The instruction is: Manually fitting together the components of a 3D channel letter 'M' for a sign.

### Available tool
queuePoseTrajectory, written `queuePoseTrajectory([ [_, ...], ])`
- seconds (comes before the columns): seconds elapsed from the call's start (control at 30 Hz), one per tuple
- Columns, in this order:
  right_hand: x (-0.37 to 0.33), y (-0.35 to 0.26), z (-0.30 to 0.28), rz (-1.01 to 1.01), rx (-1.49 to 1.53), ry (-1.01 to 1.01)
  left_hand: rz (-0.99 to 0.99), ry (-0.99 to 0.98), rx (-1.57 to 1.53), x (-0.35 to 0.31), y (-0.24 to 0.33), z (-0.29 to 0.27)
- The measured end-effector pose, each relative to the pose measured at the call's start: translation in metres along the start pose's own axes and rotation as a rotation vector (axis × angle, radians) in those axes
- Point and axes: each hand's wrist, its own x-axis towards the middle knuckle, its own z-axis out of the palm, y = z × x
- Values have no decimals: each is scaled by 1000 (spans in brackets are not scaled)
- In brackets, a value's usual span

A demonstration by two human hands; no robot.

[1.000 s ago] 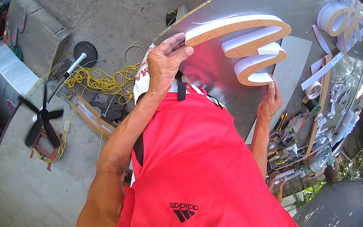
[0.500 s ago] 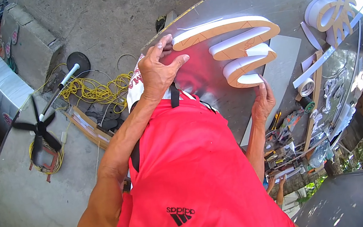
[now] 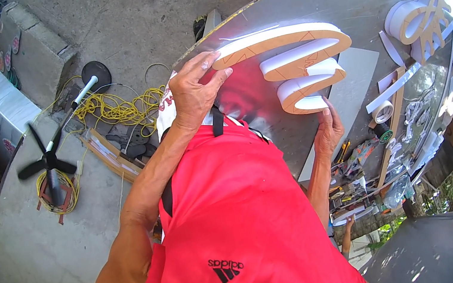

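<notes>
A curvy sign letter (image 3: 282, 42), with a tan face marked with thin lines and tall white side walls, stands on the shiny metal table (image 3: 252, 12). Its far-left end is pinched between the thumb and fingers of my left hand (image 3: 198, 86). My right hand (image 3: 329, 130) grips the near lower curve with its fingertips; part of its thumb is hidden. A grey flat sheet (image 3: 351, 77) lies partly under the letter's right side. Farther right, a second sign letter (image 3: 414, 17) of the same tan and white make rests on the table.
A white tape roll (image 3: 382, 111), a wooden strip (image 3: 396, 123) and scattered hand tools (image 3: 346, 187) lie at the right. To the left are a black-bladed fan (image 3: 48, 162) and a tangle of yellow cord (image 3: 118, 109). Another person's arm (image 3: 348, 238) shows at the lower right.
My left thumb has closed in on the letter's left end, where it stood apart before. The letter has shifted slightly left and nearer. My right hand keeps to the lower curve.
</notes>
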Motion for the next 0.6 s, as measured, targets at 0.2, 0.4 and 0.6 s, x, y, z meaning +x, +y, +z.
queuePoseTrajectory([
  [0.2, 4, 4, -3, 8, 18, -22, -237, 29, -377, -11, -8, 7],
  [0.4, 5, 6, -10, 2, 31, -56, -293, 76, -518, -14, -9, 7],
  [0.6, 8, -2, -10, 23, -3, -98, -396, 156, -516, -19, -12, 5],
])
